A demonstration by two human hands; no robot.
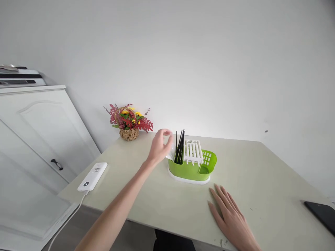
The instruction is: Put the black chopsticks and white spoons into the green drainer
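A green plastic utensil holder on a white base stands on the table, with a white slatted rack on its top. Several black chopsticks lean upright in its left part. At the left end a whitish, partly see-through utensil, spoon-like, is half hidden by my left hand. My left hand is raised beside that end, fingers curved and thumb apart from them, with nothing visible in its grasp. Palm down on the table, in front and to the right of the holder, rests my right hand, its fingers stretched out.
A wicker basket of artificial flowers stands at the back left by the wall. Near the left table edge lies a white power bank with a cable. A black phone lies at the right edge. A white cabinet stands left.
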